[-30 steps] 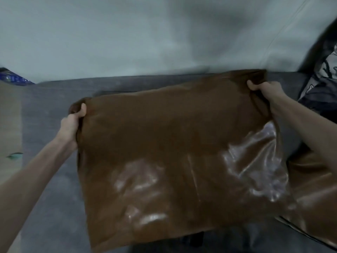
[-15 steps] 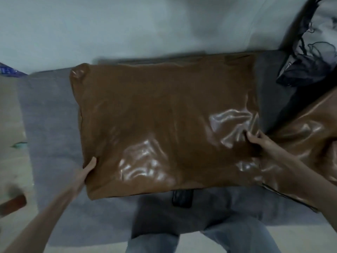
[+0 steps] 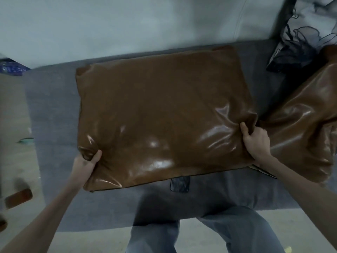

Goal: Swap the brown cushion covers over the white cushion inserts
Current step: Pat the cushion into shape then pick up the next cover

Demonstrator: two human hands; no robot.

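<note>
A shiny brown cushion [image 3: 160,114] lies flat on the grey sofa seat [image 3: 52,110], filled out by its insert, which is hidden inside the cover. My left hand [image 3: 85,163] grips its near left corner, thumb pressed into the cover. My right hand [image 3: 255,141] grips the near right edge, fingers curled into a fold. A second brown cushion [image 3: 302,121] leans at the right, touching the first one's right side. A sliver of pale fabric [image 3: 262,170] shows beneath my right wrist.
A dark patterned cushion [image 3: 299,37] sits in the back right corner against the pale sofa back [image 3: 127,24]. A black phone-like object [image 3: 179,183] lies on the seat, partly under the cushion's near edge. My jeans-clad legs [image 3: 200,230] stand at the seat's front edge.
The cushion, held up by its top corners a second ago, now lies flat on the seat. Both hands moved to its near corners and closed on them.
</note>
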